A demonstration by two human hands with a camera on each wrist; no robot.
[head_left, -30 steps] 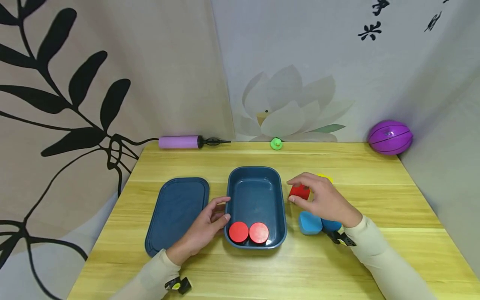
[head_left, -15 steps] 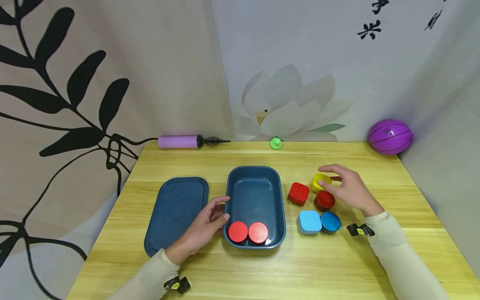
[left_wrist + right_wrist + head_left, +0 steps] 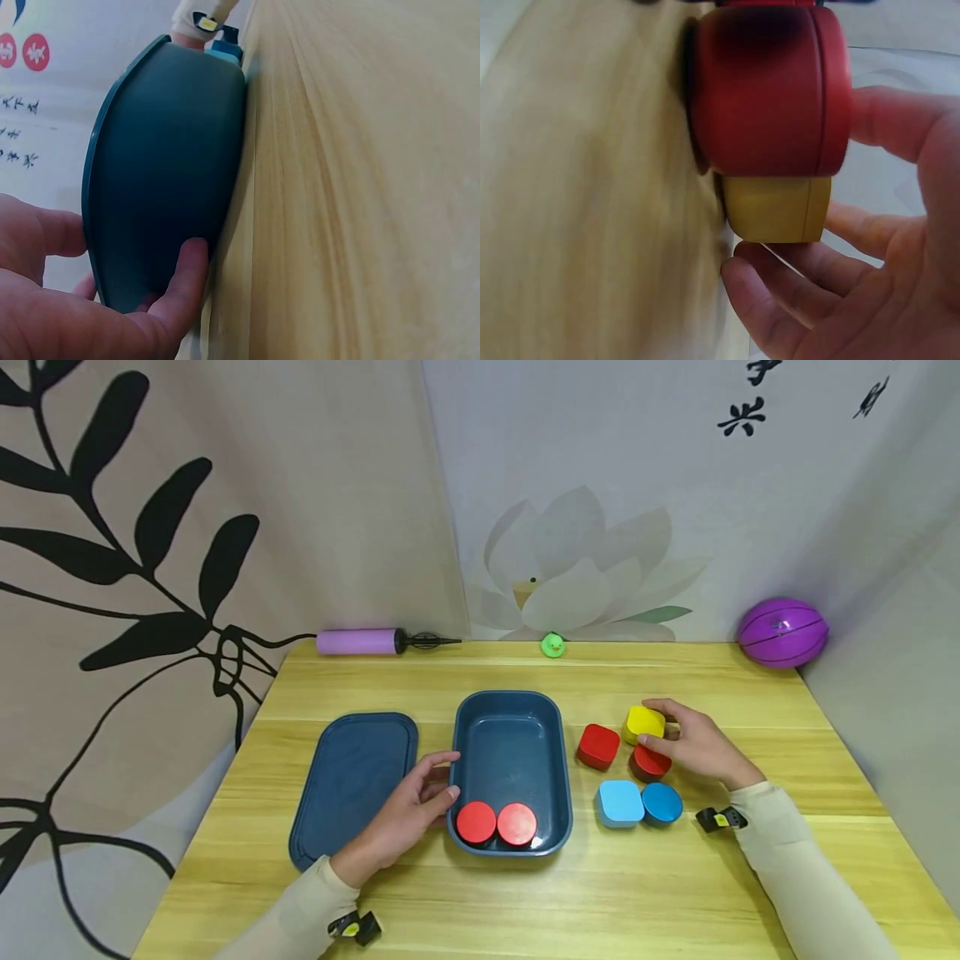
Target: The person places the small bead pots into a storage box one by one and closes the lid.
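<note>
My left hand point(image 3: 406, 814) rests at the left side of the dark blue rectangular container point(image 3: 564, 777), fingertips at its rim and thumb against the outer wall point(image 3: 161, 165). Two red round pieces point(image 3: 477, 823) sit inside the near end. At the right, my right hand point(image 3: 697, 742) has thumb and index finger at the sides of a rounded-square yellow box point(image 3: 643, 724). In the right wrist view, the red round box point(image 3: 761, 94) partly covers the yellow box point(image 3: 772, 210); both show a lid seam. Beside them are a red square box point(image 3: 597, 747), light blue square box point(image 3: 620, 803) and blue round box point(image 3: 662, 803).
A flat dark blue lid point(image 3: 352, 789) lies left of the container. Along the back edge are a purple pump point(image 3: 358, 642), a green duck point(image 3: 552, 645) and a purple ball point(image 3: 782, 632). Printed cloth hangs behind the wooden table point(image 3: 480, 910).
My right hand has moved from over the red square box rightward to the yellow box, and its thumb and index finger have closed in on it. The left hand stays at the container.
</note>
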